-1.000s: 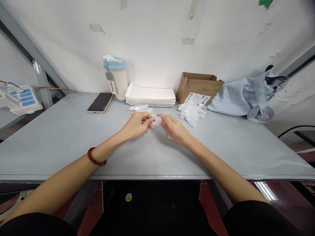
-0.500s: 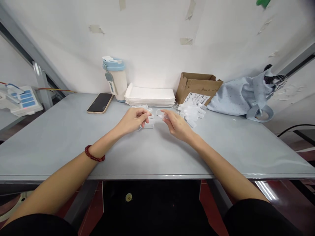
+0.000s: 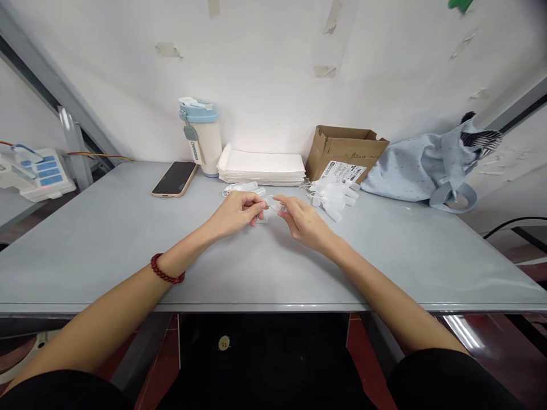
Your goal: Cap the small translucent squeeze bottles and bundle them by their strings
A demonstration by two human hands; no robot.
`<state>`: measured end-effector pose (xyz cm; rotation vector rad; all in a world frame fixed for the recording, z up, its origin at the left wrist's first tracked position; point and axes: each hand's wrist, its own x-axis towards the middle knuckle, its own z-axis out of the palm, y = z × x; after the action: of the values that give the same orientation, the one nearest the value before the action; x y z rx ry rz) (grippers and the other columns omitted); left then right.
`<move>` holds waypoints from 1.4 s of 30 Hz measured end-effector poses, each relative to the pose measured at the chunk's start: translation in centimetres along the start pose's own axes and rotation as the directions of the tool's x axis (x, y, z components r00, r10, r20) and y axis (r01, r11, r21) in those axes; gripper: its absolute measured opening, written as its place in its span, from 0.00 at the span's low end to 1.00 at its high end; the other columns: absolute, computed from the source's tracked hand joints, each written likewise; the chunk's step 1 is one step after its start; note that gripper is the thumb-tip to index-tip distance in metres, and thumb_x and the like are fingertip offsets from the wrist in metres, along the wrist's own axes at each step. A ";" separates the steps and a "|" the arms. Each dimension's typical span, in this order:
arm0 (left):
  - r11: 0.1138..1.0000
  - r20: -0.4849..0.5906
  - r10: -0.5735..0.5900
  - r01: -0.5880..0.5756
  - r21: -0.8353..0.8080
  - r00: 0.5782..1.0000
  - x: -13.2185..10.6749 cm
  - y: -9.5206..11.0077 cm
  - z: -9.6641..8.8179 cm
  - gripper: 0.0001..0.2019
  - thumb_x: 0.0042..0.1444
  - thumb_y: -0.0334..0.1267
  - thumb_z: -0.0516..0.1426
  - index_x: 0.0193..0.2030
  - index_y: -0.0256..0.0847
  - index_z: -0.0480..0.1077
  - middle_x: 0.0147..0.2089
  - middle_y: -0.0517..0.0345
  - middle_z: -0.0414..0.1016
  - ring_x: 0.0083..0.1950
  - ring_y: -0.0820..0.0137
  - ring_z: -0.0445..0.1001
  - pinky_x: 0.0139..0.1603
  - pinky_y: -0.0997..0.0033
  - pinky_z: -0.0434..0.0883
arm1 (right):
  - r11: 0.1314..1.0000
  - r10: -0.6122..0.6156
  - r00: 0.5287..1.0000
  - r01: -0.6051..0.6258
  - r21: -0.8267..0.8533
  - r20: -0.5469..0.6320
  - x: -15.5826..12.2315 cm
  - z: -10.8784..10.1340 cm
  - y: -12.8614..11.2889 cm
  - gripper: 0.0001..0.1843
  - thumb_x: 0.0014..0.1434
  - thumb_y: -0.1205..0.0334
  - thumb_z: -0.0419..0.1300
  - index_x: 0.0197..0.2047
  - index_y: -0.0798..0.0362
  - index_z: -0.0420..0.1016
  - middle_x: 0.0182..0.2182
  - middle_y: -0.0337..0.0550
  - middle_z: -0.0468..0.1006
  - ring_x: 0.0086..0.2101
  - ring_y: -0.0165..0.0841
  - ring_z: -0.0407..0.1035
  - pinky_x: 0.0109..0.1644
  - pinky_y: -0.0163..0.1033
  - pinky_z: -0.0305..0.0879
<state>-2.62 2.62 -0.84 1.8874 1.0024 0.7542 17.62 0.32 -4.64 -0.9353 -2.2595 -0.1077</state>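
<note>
My right hand (image 3: 301,222) pinches a small clear plastic piece (image 3: 281,208) with a thin looped string (image 3: 270,199). Fingertips of my left hand (image 3: 240,214) are closed at the string's left side, a short gap from the right fingers. Part of another clear piece (image 3: 263,218) shows beneath the left fingertips. Behind the left hand lie a few more translucent pieces with strings (image 3: 245,187). A larger heap of the same translucent pieces (image 3: 335,195) lies to the right, beyond my right hand.
Along the wall stand a phone (image 3: 175,179), a cream tumbler (image 3: 207,139) with a blue lid, a stack of white paper or envelopes (image 3: 261,168), a cardboard box (image 3: 342,154) and a light-blue cloth bag (image 3: 410,165). The grey table's front edge (image 3: 273,307) runs close to me.
My hands have come closer together, and the left fingers now meet the string of the piece in my right hand. The left hand has shifted slightly right, uncovering more of the pieces behind it.
</note>
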 end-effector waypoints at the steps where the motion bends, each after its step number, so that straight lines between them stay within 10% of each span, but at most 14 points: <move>1: 1.000 -0.005 0.003 -0.003 -0.003 1.000 0.0 0.0 0.1 0.11 0.58 0.38 0.55 0.28 0.35 0.70 0.26 0.59 0.72 0.23 0.78 0.66 0.26 0.77 0.63 | 1.000 -0.003 1.000 0.003 -0.003 0.000 0.0 0.0 0.0 0.17 0.67 0.67 0.45 0.58 0.54 0.59 0.39 0.53 0.75 0.38 0.39 0.72 0.37 0.45 0.72; 42: 0.998 0.008 -0.047 0.046 0.042 0.999 0.2 0.0 -0.8 0.14 0.59 0.41 0.55 0.26 0.36 0.72 0.19 0.62 0.68 0.22 0.76 0.65 0.26 0.77 0.62 | 0.988 0.099 0.992 -0.106 0.111 0.073 0.0 -0.2 -0.1 0.16 0.66 0.64 0.48 0.57 0.52 0.61 0.45 0.54 0.77 0.42 0.40 0.74 0.41 0.46 0.72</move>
<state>-3.13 3.09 -0.42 1.8949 1.0607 0.7023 17.66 0.20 -4.46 -1.0047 -2.2478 0.0995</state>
